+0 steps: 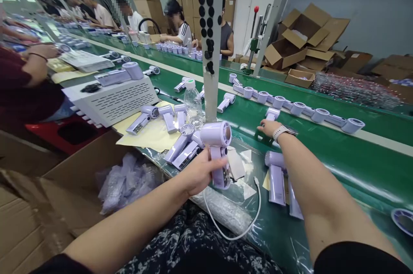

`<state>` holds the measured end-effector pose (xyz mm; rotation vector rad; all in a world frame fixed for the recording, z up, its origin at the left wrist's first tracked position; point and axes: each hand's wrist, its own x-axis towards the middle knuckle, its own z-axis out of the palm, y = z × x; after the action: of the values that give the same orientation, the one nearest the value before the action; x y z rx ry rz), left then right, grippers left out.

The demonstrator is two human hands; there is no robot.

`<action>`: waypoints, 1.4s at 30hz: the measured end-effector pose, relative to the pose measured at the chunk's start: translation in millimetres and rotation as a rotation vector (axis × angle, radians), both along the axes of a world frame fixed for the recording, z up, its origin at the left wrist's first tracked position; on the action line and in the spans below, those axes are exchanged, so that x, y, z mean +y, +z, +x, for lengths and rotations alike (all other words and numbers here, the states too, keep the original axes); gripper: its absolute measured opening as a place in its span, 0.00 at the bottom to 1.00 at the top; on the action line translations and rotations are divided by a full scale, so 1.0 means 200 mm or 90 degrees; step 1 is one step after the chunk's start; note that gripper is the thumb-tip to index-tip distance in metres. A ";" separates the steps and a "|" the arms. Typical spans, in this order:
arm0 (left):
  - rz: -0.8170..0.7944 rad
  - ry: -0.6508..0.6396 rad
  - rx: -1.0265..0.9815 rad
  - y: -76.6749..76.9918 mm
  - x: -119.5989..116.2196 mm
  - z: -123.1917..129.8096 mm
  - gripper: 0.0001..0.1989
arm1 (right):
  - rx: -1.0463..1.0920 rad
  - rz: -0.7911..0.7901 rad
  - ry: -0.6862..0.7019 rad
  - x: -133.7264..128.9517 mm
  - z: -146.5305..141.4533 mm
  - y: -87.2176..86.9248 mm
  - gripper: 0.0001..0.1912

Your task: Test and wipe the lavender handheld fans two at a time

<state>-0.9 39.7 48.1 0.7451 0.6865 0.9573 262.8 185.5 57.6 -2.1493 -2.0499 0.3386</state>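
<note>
My left hand point(201, 173) is wrapped round the handle of a lavender handheld fan point(215, 135), held upright above the near edge of the bench. Its round head points right, and small parts show along the opened handle. On the green belt, my right hand point(270, 129) has its fingers closed round a second lavender fan point(272, 113); the hand hides most of that fan's handle. Beside my right forearm lie more fans point(276, 183). Left of the fan in my left hand, a loose group of fans point(177, 147) rests on the bench, partly on yellow paper point(145, 136).
A white cable point(260, 201) loops over a bubble-wrap roll point(226, 209). A post point(211, 50) stands beside a clear bottle point(192, 102). Fans line the belt point(371, 149). At left are a slotted white box point(119, 102) and an open carton point(87, 166); co-workers sit beyond.
</note>
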 end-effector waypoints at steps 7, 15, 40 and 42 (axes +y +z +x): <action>-0.047 0.008 -0.164 -0.12 0.13 0.08 0.28 | 0.167 0.083 0.124 -0.58 -0.17 0.17 0.16; -0.052 0.008 -0.174 -0.20 0.15 0.09 0.36 | 0.095 0.201 0.046 -0.98 -0.25 -0.17 0.07; 0.189 0.119 -0.212 -0.03 -0.01 0.16 0.39 | 0.799 0.087 0.117 -1.26 -0.61 -0.18 0.18; 0.120 0.110 -0.257 0.00 -0.01 0.14 0.39 | 0.701 0.144 0.201 -1.26 -0.56 -0.14 0.17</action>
<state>27.9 37.2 48.4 0.6364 0.3121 1.2988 149.8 -66.7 29.1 -1.0478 -1.5869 0.9890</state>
